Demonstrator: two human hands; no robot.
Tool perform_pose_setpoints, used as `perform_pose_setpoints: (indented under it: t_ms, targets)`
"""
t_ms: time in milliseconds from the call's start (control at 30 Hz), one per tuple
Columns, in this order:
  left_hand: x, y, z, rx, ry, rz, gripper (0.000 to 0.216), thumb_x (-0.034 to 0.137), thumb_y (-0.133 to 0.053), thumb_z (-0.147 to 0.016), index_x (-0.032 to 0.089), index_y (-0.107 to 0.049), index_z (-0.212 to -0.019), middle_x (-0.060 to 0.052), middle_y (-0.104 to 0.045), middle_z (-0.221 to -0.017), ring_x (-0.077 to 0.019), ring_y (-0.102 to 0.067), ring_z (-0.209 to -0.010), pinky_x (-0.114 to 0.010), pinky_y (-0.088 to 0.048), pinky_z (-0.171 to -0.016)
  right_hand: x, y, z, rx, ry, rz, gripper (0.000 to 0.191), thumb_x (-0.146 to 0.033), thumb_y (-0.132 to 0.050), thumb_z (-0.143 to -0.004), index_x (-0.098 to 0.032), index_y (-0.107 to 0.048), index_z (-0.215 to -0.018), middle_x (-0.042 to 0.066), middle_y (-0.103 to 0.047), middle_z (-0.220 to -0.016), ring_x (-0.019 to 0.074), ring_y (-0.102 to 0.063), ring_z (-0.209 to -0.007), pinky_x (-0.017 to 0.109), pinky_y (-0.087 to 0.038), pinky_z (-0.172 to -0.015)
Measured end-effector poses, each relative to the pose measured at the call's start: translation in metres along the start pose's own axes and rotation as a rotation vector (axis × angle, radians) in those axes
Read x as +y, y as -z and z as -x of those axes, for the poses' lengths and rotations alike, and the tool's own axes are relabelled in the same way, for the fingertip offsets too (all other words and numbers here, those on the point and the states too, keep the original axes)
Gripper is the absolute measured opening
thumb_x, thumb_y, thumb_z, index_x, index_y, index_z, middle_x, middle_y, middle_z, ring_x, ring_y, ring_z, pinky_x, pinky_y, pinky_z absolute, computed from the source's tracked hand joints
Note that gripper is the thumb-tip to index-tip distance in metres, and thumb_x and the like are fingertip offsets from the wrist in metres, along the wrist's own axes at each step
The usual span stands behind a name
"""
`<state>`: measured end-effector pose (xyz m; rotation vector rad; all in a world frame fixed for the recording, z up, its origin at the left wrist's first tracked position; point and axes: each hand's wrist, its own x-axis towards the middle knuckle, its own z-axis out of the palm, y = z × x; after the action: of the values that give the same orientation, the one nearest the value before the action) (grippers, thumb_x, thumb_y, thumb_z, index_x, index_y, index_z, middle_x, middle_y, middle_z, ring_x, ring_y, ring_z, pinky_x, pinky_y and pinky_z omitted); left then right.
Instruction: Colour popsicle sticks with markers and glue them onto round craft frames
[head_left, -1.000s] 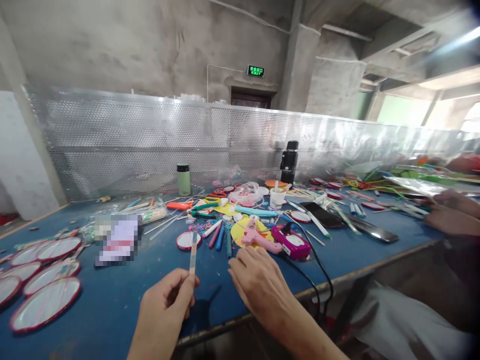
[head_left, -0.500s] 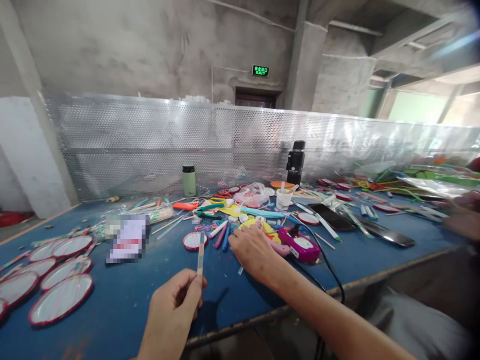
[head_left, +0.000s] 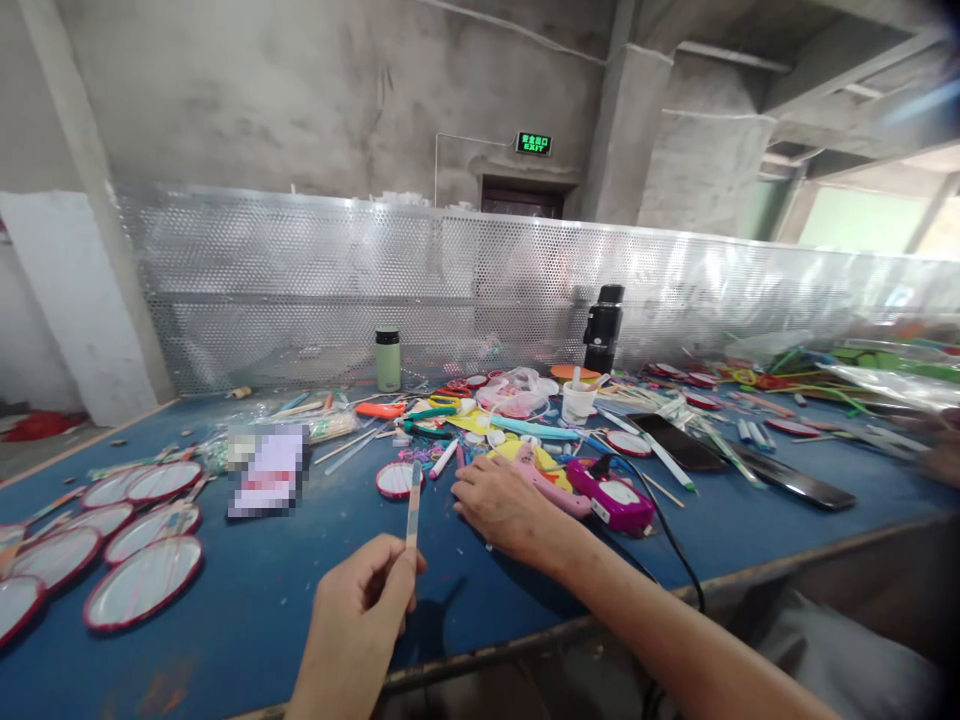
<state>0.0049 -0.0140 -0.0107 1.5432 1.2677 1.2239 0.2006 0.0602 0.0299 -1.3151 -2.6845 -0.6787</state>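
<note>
Left hand point(head_left: 360, 620) of mine pinches a thin clear stick point(head_left: 412, 503) upright above the blue desk point(head_left: 300, 590), fingers closed around its lower end. Right hand point(head_left: 499, 505) lies flat and open on the desk, fingertips touching scattered markers point(head_left: 444, 459), just beside the pink glue gun point(head_left: 541, 478).
</note>
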Motion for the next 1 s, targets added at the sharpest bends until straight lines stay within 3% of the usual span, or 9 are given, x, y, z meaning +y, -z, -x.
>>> perform_pose_setpoints:
  t_ms: [167,400,667,833,1000]
  targets:
    - [0.002,0.000,0.000,0.026,-0.001,0.016,0.037,0.051,-0.057,-0.083,0.017,-0.068,-0.075,0.002,-0.054,-0.054,-0.0128,-0.050,-0.049,-0.021,-0.039,-0.048,0.013,0.010,-0.031,0.043,-0.035,0.075,0.012,-0.013,-0.056,-0.092,-0.013,-0.068,-0.093,0.012,-0.069,-0.093,0.0256,-0.059,-0.094,0.036,-0.040,-0.078]
    - [0.008,-0.001,0.001,0.015,-0.014,0.056,0.036,0.048,-0.055,-0.085,0.016,-0.066,-0.072,0.002,-0.052,-0.053,-0.0118,-0.048,-0.048,-0.021,-0.037,-0.049,0.021,-0.022,-0.072,0.006,0.083,0.139,0.016,-0.010,-0.056,-0.090,-0.012,-0.071,-0.084,0.013,-0.070,-0.087,0.0238,-0.061,-0.090,0.036,-0.038,-0.079]
    - [0.009,-0.001,0.000,0.022,-0.011,0.049,0.035,0.047,-0.055,-0.085,0.016,-0.066,-0.072,0.002,-0.052,-0.053,-0.0112,-0.048,-0.047,-0.020,-0.037,-0.048,0.029,-0.019,-0.064,0.022,0.160,0.148,0.015,-0.012,-0.054,-0.093,-0.013,-0.068,-0.092,0.012,-0.070,-0.090,0.0222,-0.061,-0.090,0.036,-0.036,-0.080]
    - [0.009,0.000,0.001,0.027,-0.007,0.035,0.036,0.049,-0.056,-0.084,0.016,-0.066,-0.071,0.002,-0.053,-0.053,-0.0115,-0.048,-0.047,-0.020,-0.038,-0.048,0.037,-0.014,-0.062,0.023,0.127,0.094,0.011,-0.016,-0.061,-0.089,-0.016,-0.071,-0.085,0.009,-0.070,-0.087,0.0213,-0.060,-0.085,0.033,-0.035,-0.075]
    - [0.007,0.001,0.003,0.016,0.013,0.041,0.037,0.052,-0.058,-0.082,0.016,-0.068,-0.075,0.002,-0.054,-0.053,-0.0120,-0.049,-0.047,-0.021,-0.037,-0.048,0.059,0.018,-0.051,0.128,-0.012,0.029,0.024,-0.009,-0.049,-0.094,-0.017,-0.071,-0.099,0.008,-0.070,-0.091,0.0171,-0.059,-0.084,0.029,-0.034,-0.071]
